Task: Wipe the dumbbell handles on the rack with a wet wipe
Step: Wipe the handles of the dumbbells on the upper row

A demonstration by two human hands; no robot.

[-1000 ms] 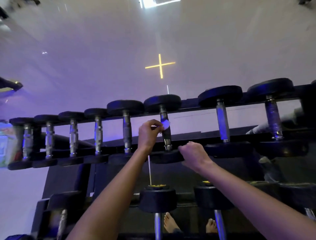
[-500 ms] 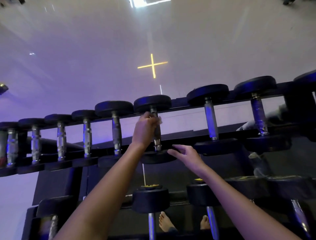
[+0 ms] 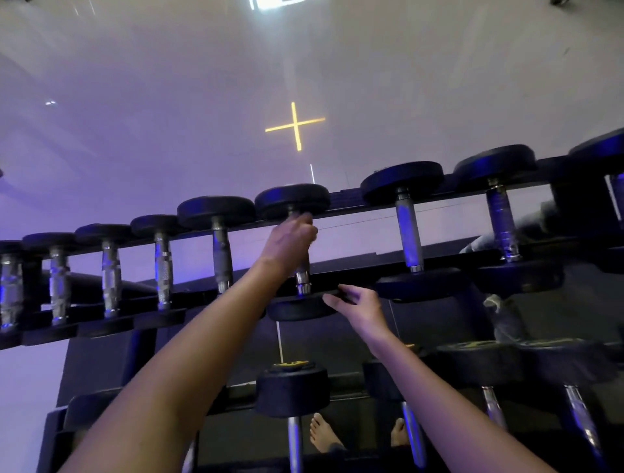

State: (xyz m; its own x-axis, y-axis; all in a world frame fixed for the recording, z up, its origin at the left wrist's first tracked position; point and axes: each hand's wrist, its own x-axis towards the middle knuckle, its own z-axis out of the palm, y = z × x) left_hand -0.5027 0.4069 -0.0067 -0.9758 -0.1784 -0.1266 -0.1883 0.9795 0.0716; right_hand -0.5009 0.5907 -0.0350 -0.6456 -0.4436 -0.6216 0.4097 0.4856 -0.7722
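- Dim room; a violet-blue cast lies over the pale wall (image 3: 152,118) — strongest at left, greyer toward the upper right.
- White light (image 3: 273,3) at the top edge, blown out, no detail.
- Yellow cross (image 3: 294,125) glows on the wall, soft-edged.
- Metal dumbbell handles (image 3: 409,233) catch blue glints; black weights (image 3: 401,182) and rack (image 3: 351,197) nearly merge in shadow.
- Left hand (image 3: 290,241), round the middle handle (image 3: 303,277), smeared by motion blur; right hand (image 3: 359,304) sharper.
- Wide-angle bend — rack rail bows, frame edges stretched and soft.
- Lower dumbbells (image 3: 292,388) very dark, little detail.
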